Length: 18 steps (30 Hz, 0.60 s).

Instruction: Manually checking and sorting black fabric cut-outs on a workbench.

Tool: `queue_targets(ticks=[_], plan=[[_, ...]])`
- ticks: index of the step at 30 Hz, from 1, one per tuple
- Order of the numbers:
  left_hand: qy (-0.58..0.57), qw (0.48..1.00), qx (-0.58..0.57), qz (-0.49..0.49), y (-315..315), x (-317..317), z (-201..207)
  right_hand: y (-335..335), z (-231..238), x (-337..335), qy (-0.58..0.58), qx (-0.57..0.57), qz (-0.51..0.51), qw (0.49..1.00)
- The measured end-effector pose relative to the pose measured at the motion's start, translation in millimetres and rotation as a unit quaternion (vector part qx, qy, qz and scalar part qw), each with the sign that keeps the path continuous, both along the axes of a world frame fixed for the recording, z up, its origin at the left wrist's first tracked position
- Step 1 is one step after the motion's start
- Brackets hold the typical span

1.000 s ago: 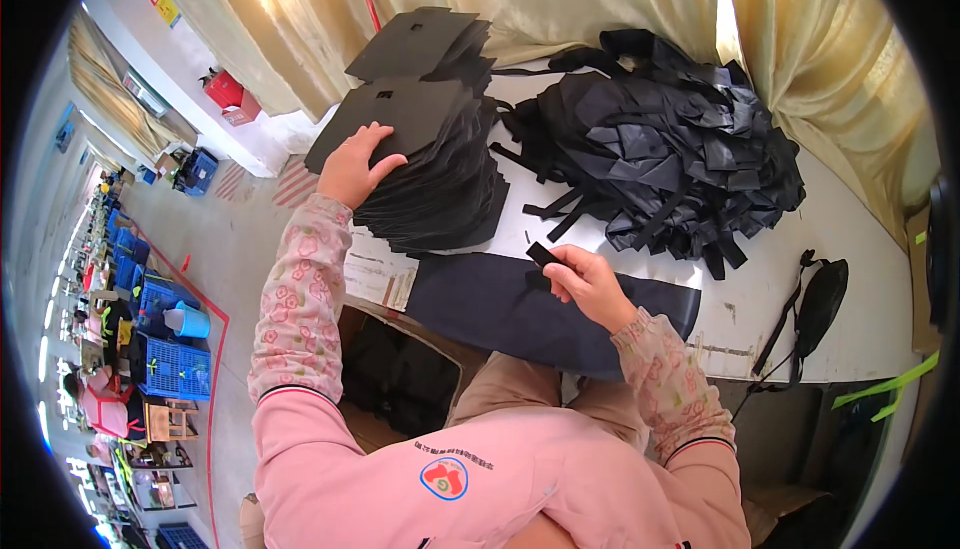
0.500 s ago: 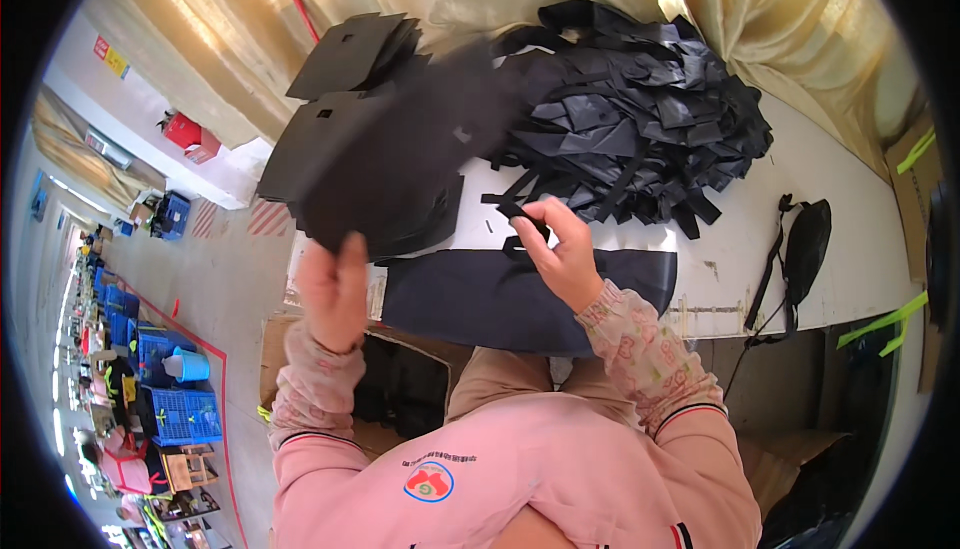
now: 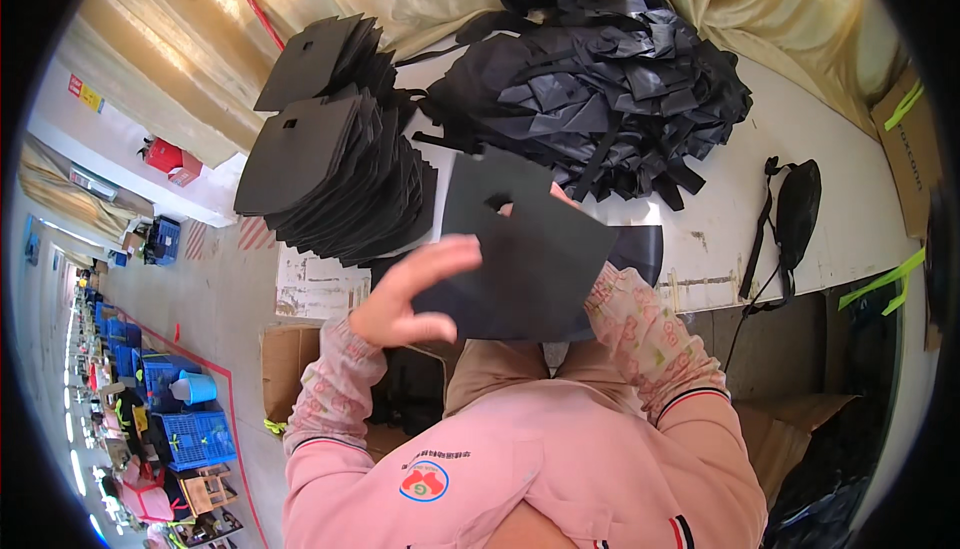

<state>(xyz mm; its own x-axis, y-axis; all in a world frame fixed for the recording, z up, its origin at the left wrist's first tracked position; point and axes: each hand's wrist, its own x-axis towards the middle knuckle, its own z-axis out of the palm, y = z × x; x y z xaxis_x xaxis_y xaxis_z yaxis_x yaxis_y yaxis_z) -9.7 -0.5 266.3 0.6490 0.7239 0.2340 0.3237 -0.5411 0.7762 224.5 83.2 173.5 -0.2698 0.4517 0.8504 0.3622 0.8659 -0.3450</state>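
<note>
In front of my lap a black stiff panel [image 3: 535, 269] with a small cut-out stands tilted. My right hand [image 3: 560, 192] is behind it, mostly hidden. A bit of skin shows through the cut-out and at the upper right edge, and the panel appears held from there. My left hand [image 3: 415, 294] is at the panel's left edge, its thumb and fingers spread; whether they touch it I cannot tell. Beneath the panel lies a dark fabric piece [image 3: 640, 249] along the table's front edge, partly covered.
Stacks of similar panels [image 3: 290, 154] stand at the left of the white table [image 3: 700, 239]. A heap of black fabric pieces with straps [image 3: 600, 89] lies behind. To the right is a black pouch with a strap [image 3: 798, 214]. A cardboard box [image 3: 288, 364] stands below left.
The panel swung from above the left stack to in front of my body. My left hand opened and moved right. My right hand, pinching a black strap before, went behind the panel.
</note>
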Motion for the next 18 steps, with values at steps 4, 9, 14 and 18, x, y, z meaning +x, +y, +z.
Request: queue_targets(ticks=[4,9,14,18], plan=[[-0.109,0.971,0.004,0.212,21.8,21.9,-45.5,-8.5,3.4,-3.1,0.01,-0.249,0.118,0.961],[-0.091,0.962,0.088,0.241,32.1,47.8,-65.7,1.6,-4.9,15.5,0.079,-0.419,0.31,0.85],[0.033,0.932,0.282,0.224,41.8,59.6,-64.2,1.5,33.9,48.8,0.041,-0.676,0.416,0.607],[-0.057,0.954,0.184,0.23,46.7,48.9,-64.2,14.7,38.2,52.6,-0.087,-0.595,0.365,0.71]])
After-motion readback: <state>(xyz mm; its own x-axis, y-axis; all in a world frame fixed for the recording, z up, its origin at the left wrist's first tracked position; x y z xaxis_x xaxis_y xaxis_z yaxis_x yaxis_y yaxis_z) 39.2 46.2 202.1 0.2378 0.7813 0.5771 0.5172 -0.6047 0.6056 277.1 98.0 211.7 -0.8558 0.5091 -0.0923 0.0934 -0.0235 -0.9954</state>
